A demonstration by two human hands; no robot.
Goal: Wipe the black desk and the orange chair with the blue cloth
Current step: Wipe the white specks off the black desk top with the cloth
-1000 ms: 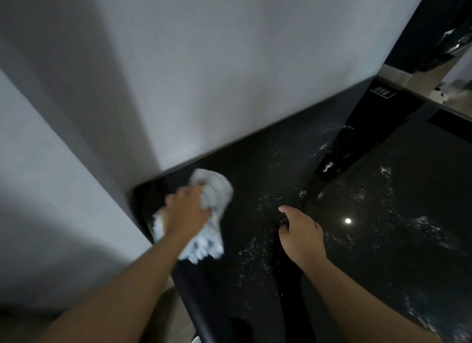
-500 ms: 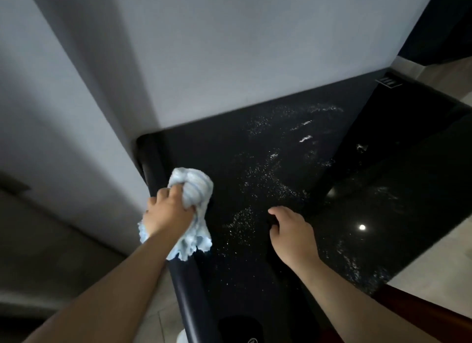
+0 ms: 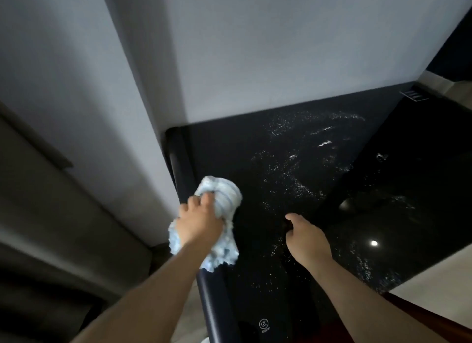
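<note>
The black desk's surface (image 3: pixel 293 148) meets the pale wall (image 3: pixel 281 49) along its far side, and its left side ends in a rounded dark edge (image 3: pixel 182 174) that runs toward the person, with only a narrow gap to the wall corner beside it. To the right the surface is wide and open as far as its near right border, where a pale floor (image 3: pixel 434 279) begins. The left hand (image 3: pixel 201 222) grips the bunched blue cloth (image 3: pixel 226 197), fingers curled tight around it, and presses it on that rounded left edge. The right hand (image 3: pixel 307 240) rests on the surface, well apart from the cloth, with the fingers loosely bent and holding nothing. Compared with one second ago, the cloth has come away from the back left corner and moved along the edge toward the person; the right hand keeps about the same place. White specks (image 3: pixel 288 169) lie scattered between the hands and farther back, and a small round light reflection (image 3: pixel 374 243) shines to the right. The right hand's fingertips are hidden under the hand. A small printed mark (image 3: pixel 263 324) near the bottom is too small to read. A reddish-brown strip (image 3: pixel 421 314) at the lower right is cut off, and I cannot tell what it is.
</note>
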